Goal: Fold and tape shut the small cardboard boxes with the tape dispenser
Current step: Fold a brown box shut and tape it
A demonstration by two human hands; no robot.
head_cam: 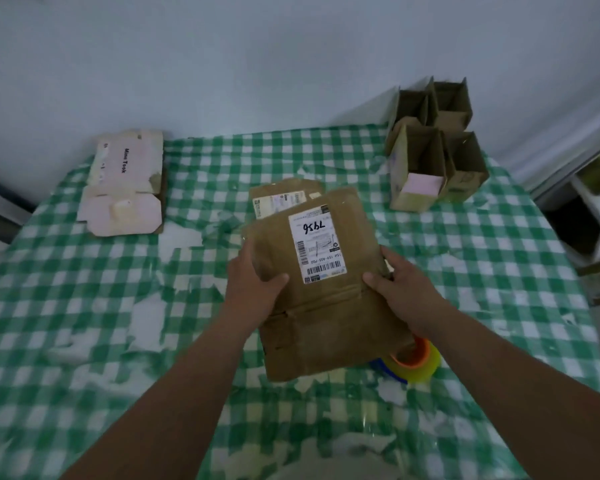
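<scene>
Head view: the green checked tablecloth (84, 306) is lying worn and patchy. At its middle a flattened cardboard box (326, 306) is being gripped by the left hand (257, 289) and right hand (406, 292) at its edges. A tape roll (416, 362) is peeking from beneath the box's near right corner.

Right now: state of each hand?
Left hand: closed on the left edge of the flattened cardboard box.
Right hand: closed on the same box's right edge, fingers on top.
</scene>
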